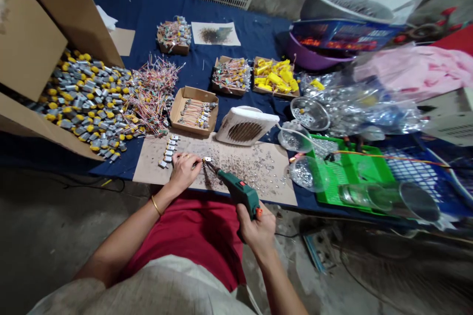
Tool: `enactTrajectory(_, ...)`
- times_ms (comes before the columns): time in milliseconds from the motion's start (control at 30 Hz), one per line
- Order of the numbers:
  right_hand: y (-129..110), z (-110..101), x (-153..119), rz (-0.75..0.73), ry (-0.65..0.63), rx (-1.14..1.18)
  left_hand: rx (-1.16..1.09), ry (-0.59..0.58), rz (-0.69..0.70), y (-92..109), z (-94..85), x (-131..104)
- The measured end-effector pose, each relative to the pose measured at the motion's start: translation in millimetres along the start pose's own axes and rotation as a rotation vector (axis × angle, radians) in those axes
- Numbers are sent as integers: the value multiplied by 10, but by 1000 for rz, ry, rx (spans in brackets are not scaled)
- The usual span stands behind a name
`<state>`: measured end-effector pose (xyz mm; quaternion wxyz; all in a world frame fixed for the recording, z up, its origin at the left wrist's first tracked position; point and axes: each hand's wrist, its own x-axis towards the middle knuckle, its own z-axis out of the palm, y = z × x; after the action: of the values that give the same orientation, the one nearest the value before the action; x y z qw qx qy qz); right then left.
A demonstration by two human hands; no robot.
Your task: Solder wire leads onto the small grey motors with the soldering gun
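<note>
My right hand [257, 229] is wrapped around the handle of a green soldering gun [238, 188], whose tip points left and reaches a small silver motor [207, 159]. That motor is at the fingertips of my left hand [183, 171], which are pinched together on its near end. Just beyond my left hand, a row of several small motors [170, 147] lies on the cardboard sheet [151, 157]. Metal bits and dark specks are scattered over the sheet to the right of the tip.
Left, an open carton [74, 15] spills motors [92, 98] beside a heap of wired parts [155, 91]. Ahead are a small cardboard tray [173, 117] and a white vent fan [244, 130]. To the right stand plastic cups [303, 173] and a green basket [373, 160].
</note>
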<state>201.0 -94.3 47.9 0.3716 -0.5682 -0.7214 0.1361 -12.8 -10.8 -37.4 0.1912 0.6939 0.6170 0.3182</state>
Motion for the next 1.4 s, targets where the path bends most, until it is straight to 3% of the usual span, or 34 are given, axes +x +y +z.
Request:
enactTrajectory(733,60,58,-52,-203,4,-7,8,-6,-10,6,-7,-9)
enactTrajectory(900,53,-5,-69,-96,13,0,7,10,-15,6,4,-6)
enactTrajectory(1167,64,-185,-105,230,27,-57,12,-3,-11,34,-27,1)
enactTrajectory(1400,31,-182,-90,248,22,-34,17,4,-11,36,-27,3)
